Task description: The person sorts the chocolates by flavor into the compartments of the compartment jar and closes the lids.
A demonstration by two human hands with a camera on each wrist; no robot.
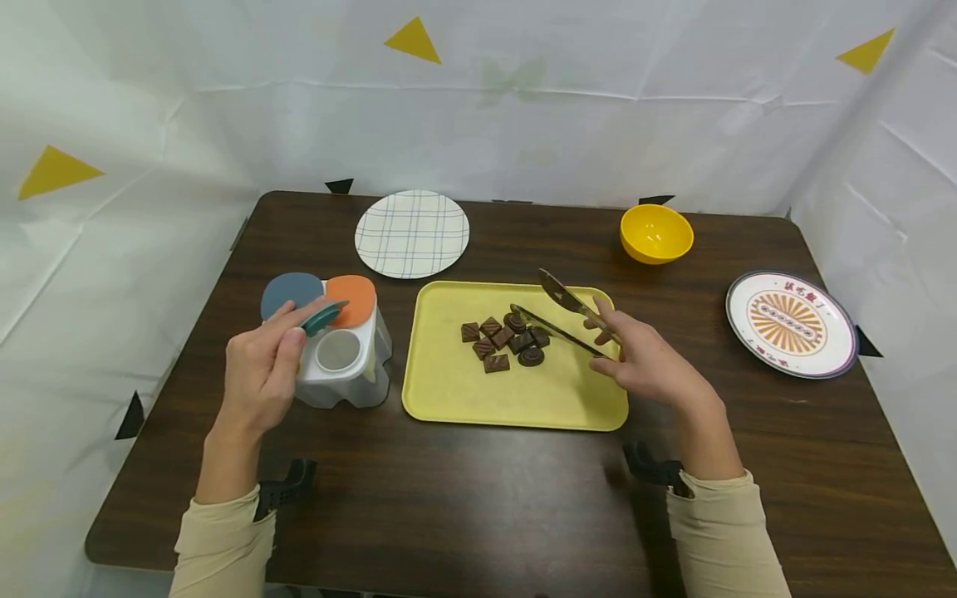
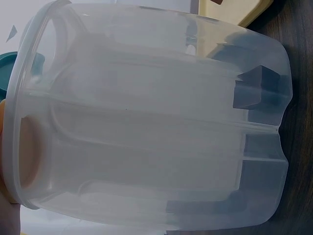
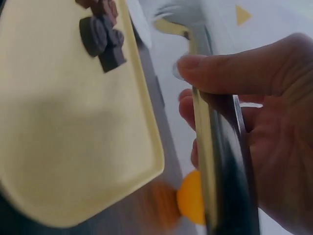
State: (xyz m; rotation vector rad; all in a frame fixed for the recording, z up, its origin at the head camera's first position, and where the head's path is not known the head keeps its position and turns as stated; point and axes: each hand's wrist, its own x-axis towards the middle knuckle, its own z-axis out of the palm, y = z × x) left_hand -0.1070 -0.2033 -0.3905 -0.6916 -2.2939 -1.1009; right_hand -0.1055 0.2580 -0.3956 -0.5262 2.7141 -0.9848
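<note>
A: On the dark brown table [image 1: 478, 498], what is each hand doing?

B: The left hand [image 1: 257, 378] pinches a small teal lid [image 1: 323, 316] between thumb and fingertips, held just above the translucent divided container [image 1: 351, 365]. One round opening of that container lies uncovered right below the lid; its blue lid [image 1: 292, 292] and orange lid [image 1: 353, 297] sit on the two compartments behind.

A: And the right?

B: The right hand [image 1: 646, 361] grips metal tongs [image 1: 561, 314], thumb on top and fingers curled underneath. The tong arms stand apart, the lower tip reaching the pile of chocolates [image 1: 507, 339], the upper one raised above it.

A: Where are the chocolates?

B: On the yellow tray [image 1: 463, 399], clustered near its far middle, square and round pieces touching. The tray lies just right of the container.

A: What does the left wrist view give?

B: Mostly the container's cloudy plastic wall [image 2: 146, 127] with its inner partitions, and a sliver of the teal lid [image 2: 7, 68] at the edge.

A: Anything else about?

B: A checked plate [image 1: 412, 233] at the far edge, a yellow bowl [image 1: 655, 233] to its right, and a patterned plate [image 1: 791, 323] near the right edge, all well apart from the hands.
</note>
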